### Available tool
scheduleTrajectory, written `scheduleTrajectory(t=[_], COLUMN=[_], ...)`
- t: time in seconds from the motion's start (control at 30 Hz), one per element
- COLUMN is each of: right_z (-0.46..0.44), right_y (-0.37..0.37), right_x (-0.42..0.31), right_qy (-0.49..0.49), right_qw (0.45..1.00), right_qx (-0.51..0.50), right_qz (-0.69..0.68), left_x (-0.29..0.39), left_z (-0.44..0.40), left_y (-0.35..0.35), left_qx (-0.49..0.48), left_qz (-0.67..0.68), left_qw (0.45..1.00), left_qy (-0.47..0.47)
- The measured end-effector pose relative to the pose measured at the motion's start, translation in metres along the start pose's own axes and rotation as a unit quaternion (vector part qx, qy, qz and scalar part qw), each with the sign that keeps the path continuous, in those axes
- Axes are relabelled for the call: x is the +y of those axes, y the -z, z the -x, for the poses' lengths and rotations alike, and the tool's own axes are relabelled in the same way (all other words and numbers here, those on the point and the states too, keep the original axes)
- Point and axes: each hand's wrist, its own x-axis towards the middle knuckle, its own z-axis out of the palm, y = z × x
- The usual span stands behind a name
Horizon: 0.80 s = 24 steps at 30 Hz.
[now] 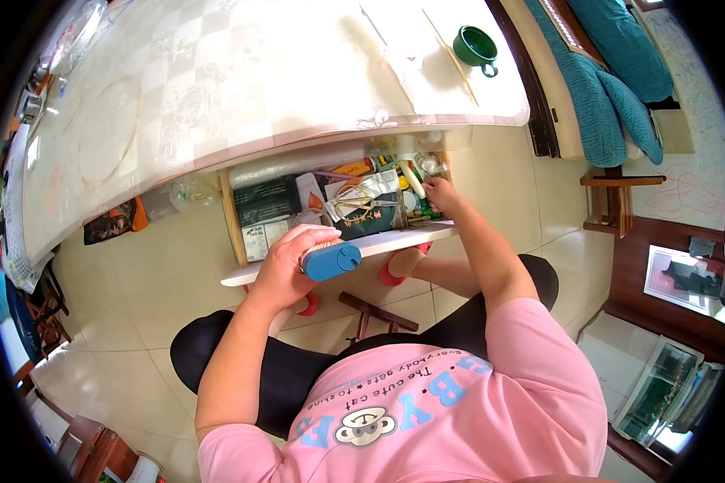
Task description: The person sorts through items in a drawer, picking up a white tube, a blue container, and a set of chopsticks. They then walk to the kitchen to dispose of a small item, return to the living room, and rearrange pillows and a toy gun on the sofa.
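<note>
My left hand (pixel 286 262) is wrapped round a container with a blue lid (pixel 332 262), held above the drawer's front edge. Thin pale sticks, like toothpicks, show at its side. Inside the open drawer (pixel 338 244), my right hand (pixel 440 196) is at the right end with its fingers curled. A white stick-like piece (pixel 412 179) lies beside those fingertips; whether they grip it or something else is hidden. Around the middle lie a silvery packet (pixel 366 193) and a dark box with gold print (pixel 370 221). A dark green booklet or box (pixel 267 200) fills the left side.
Above the drawer spreads a table (pixel 242 72) with a patterned clear cover. A green cup (pixel 475 48) and a thin wooden stick (pixel 451 56) rest at its right end. A small wooden stool (pixel 379 312) stands between my legs. Blue cushions (pixel 612 80) are at the upper right.
</note>
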Motion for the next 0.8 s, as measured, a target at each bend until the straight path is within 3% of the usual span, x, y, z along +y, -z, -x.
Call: scheduleTrajectory(t=[0.03, 0.07, 0.13, 0.17, 0.23, 0.27, 0.33, 0.4, 0.5, 0.53, 0.6, 0.67, 0.7, 0.73, 0.77, 0.8], right_z=[-0.005, -0.011, -0.019, -0.022, 0.003, 0.003, -0.009, 0.0, 0.01, 0.007, 0.001, 0.004, 0.015, 0.022, 0.03, 0.034], right_y=[-0.002, -0.003, -0.002, 0.002, 0.007, 0.006, 0.004, 0.001, 0.001, 0.008, 0.025, 0.031, 0.029, 0.025, 0.018, 0.012], right_x=[0.005, 0.008, 0.01, 0.012, -0.012, -0.011, 0.004, -0.002, -0.015, -0.02, -0.03, -0.029, -0.036, -0.036, -0.034, -0.026], right_qy=[0.06, 0.06, 0.26, 0.261, 0.039, 0.04, 0.152, 0.182, 0.269, 0.269, 0.32, 0.314, 0.315, 0.299, 0.299, 0.275], right_qw=[0.99, 0.99, 0.898, 0.898, 0.987, 0.987, 0.95, 0.937, 0.948, 0.948, 0.895, 0.892, 0.787, 0.639, 0.638, 0.558], right_qx=[0.067, 0.067, 0.23, 0.23, -0.006, -0.005, -0.119, -0.091, 0.068, 0.068, 0.042, 0.034, -0.018, -0.069, -0.07, -0.102], right_qz=[0.111, 0.111, 0.268, 0.269, 0.156, 0.157, 0.247, 0.283, 0.155, 0.155, 0.307, 0.325, 0.53, 0.705, 0.706, 0.776], left_x=[0.0, -0.001, -0.002, -0.002, -0.002, -0.002, -0.001, -0.001, 0.0, 0.001, 0.0, -0.001, -0.001, -0.001, -0.001, 0.0], left_z=[0.0, 0.0, 0.001, 0.001, 0.001, 0.001, 0.001, 0.001, 0.001, 0.002, 0.001, 0.001, 0.001, 0.001, 0.001, 0.001], left_y=[0.0, 0.0, 0.0, 0.0, 0.0, 0.0, 0.001, 0.001, 0.002, 0.002, 0.002, 0.001, 0.0, 0.0, 0.001, 0.001], left_qx=[0.007, 0.007, 0.008, 0.008, 0.008, 0.008, 0.006, 0.002, -0.005, -0.006, 0.001, 0.008, 0.008, 0.008, 0.008, 0.006], left_qz=[-0.006, -0.005, -0.009, -0.009, -0.011, -0.011, -0.009, -0.001, 0.001, -0.005, -0.006, -0.006, -0.005, -0.006, -0.005, -0.007], left_qw=[1.0, 1.0, 1.0, 1.0, 1.0, 1.0, 1.0, 1.0, 1.0, 1.0, 1.0, 1.0, 1.0, 1.0, 1.0, 1.0], left_qy=[-0.009, -0.009, -0.012, -0.012, -0.013, -0.013, -0.013, -0.01, -0.004, -0.001, -0.009, -0.019, -0.02, -0.021, -0.02, -0.016])
